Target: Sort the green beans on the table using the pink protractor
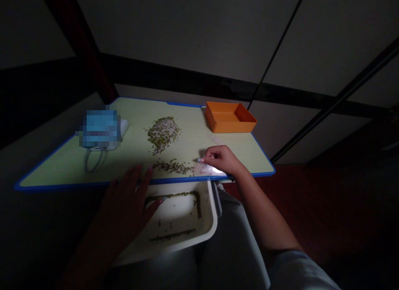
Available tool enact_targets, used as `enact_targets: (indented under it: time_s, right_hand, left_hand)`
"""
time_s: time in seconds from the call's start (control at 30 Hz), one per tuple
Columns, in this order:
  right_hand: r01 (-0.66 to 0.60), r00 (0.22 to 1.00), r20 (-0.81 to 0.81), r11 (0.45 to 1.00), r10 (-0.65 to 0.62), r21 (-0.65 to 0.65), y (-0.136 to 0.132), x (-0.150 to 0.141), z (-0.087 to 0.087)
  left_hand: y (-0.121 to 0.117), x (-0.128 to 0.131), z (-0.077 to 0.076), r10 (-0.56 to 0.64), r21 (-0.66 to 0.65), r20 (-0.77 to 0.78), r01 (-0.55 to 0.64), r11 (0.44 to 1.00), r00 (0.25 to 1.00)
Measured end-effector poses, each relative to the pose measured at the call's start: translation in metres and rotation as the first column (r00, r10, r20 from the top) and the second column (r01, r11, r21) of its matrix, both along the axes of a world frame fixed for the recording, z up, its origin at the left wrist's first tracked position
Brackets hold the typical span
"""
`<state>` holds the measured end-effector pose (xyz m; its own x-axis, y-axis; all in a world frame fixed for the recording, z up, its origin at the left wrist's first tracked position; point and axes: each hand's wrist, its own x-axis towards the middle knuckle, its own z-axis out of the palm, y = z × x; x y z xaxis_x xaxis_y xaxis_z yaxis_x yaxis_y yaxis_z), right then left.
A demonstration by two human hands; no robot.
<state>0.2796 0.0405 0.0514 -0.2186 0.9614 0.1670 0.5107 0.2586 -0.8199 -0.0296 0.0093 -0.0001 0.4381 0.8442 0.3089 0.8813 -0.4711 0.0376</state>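
My right hand (222,160) is over the near right part of the pale table (193,142), its fingers curled and thumb against them. Whatever they pinch, if anything, is too small to tell. Under it lies a shiny, clear plastic piece (209,170). To its left runs a loose strip of small green beans (173,167). Farther back is a heap of green beans mixed with white grains (164,132). My left hand (131,194), dim in shadow, spreads its fingers at the near table edge. Its thumb reaches over a white bin (212,223) with green beans along its inner edges.
An orange open box (232,127) stands at the table's back right corner. On the left, a blurred-out blue device (101,127) sits with a cable loop (93,161). A blue rim edges the table. The bin is over my lap, below the table edge.
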Motion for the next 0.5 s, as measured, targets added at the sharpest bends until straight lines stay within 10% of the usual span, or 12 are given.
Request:
enact_targets:
  time_s: [0.5]
  right_hand:
    - [0.033,0.991,0.129,0.999,-0.037,0.037,0.0003,-0.0048,0.0018]
  left_hand:
    - [-0.0009,0.0006,0.0009,-0.005,0.019,-0.022,0.005,1.0,1.0]
